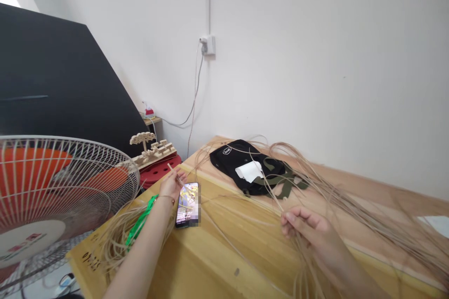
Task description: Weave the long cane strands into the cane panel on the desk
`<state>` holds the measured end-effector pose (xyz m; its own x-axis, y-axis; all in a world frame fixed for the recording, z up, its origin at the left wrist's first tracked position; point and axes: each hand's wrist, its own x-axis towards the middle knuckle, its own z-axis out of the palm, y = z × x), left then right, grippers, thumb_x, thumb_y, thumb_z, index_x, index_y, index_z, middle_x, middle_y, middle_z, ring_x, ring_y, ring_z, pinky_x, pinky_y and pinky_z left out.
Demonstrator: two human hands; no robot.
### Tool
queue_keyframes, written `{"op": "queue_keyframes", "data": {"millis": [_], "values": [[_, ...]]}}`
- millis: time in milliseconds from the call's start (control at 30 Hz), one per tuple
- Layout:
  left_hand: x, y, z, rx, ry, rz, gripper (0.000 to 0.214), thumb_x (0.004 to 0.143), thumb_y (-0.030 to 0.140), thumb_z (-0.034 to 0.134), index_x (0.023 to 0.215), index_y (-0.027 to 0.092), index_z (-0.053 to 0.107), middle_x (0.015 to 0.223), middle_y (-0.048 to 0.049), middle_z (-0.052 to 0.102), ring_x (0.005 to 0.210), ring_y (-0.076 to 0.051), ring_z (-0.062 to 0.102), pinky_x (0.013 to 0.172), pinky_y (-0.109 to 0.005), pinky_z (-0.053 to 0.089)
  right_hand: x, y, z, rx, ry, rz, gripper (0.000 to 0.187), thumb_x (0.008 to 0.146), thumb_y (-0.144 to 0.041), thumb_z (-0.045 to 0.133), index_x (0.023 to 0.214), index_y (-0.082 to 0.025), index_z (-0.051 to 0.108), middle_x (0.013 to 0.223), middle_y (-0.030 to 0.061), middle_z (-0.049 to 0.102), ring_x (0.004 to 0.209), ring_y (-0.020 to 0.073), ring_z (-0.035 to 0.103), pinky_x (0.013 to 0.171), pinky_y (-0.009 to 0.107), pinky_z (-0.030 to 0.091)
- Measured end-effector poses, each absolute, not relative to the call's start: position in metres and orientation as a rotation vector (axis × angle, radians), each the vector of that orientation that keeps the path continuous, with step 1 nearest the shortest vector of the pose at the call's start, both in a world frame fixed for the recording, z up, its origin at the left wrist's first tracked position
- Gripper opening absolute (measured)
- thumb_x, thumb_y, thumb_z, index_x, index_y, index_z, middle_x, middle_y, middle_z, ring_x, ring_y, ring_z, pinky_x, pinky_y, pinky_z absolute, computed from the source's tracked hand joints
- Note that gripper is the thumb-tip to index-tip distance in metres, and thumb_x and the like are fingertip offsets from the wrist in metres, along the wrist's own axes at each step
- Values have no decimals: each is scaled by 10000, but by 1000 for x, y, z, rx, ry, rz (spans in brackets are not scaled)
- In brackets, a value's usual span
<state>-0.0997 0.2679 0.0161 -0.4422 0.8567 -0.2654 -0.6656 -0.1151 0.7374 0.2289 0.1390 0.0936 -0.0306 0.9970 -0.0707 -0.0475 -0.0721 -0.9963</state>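
My left hand [170, 184] reaches out over the left side of the wooden table [224, 261] and pinches the end of a thin rattan strip [174, 174], just beside a phone [188, 204] lying face up with its screen lit. My right hand [306, 228] is curled closed around a bunch of long pale rattan strips [354, 205] that fan out across the table to the right and back. More strips lie tangled under my left forearm with a green band [142, 219] among them.
A black bag [242, 163] with a white paper roll [249, 170] and olive straps lies at the table's back. A fan with orange blades [52, 196] stands at left. A wooden model [151, 148] sits on a red stool. A charger cable hangs from a wall socket [208, 45].
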Motion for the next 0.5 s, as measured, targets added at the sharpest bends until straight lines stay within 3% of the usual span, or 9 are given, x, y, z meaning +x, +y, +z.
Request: {"op": "queue_keyframes", "data": {"millis": [267, 500], "values": [[-97, 267, 26, 238, 929, 1779, 203, 819, 75, 355, 720, 134, 521, 513, 14, 485, 423, -54, 469, 429, -147, 415, 241, 133, 86, -1219, -1196, 1410, 240, 659, -395, 646, 633, -159, 615, 535, 6, 589, 516, 99, 511, 525, 203, 393], [-106, 268, 31, 189, 844, 1760, 258, 848, 66, 291, 637, 144, 419, 424, 69, 332, 278, -16, 253, 274, -122, 201, 249, 121, 50, -1504, -1106, 1347, 286, 611, -452, 647, 646, -171, 607, 378, -38, 499, 324, 55, 361, 367, 174, 255]]}}
